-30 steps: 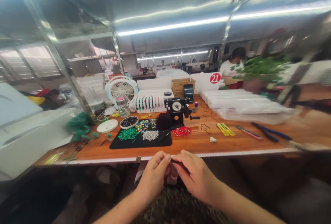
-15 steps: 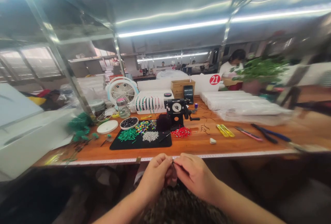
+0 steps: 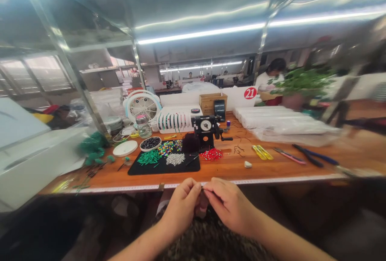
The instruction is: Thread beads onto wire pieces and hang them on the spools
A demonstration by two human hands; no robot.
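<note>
Both hands meet just in front of the bench edge: the left hand (image 3: pixel 181 202) and right hand (image 3: pixel 232 202) are nearly closed, thumbs and forefingers pinched together, the other fingers curled. Between the fingertips, a thin dark piece (image 3: pixel 202 188), apparently held from both sides; too small to identify. Judgement: a light pinch close to the working point, with the wrists steady and tips in view, should give best control; squeezing hard could bend it or make it slip. Surface: wooden bench (image 3: pixel 223 168) with a white measuring strip (image 3: pixel 250 181) along its near edge. On the black mat (image 3: pixel 193 168) lie green pieces (image 3: pixel 149 157), silvery beads (image 3: pixel 175 159) and multicoloured beads (image 3: pixel 165 148); red pieces (image 3: pixel 212 155) sit at its right side. Behind stands a black machine (image 3: pixel 206 125) with dial and crank. To the right: white lump (image 3: pixel 247 164), yellow packets (image 3: pixel 262 152), blue-handled pliers (image 3: pixel 321 157), wrapped white rolls (image 3: pixel 268 118). Room: fan (image 3: pixel 143 106) at the back left, leafy plant (image 3: pixel 304 81) at the right with a person (image 3: pixel 264 81) beyond, long lights (image 3: pixel 202 33) overhead.
</note>
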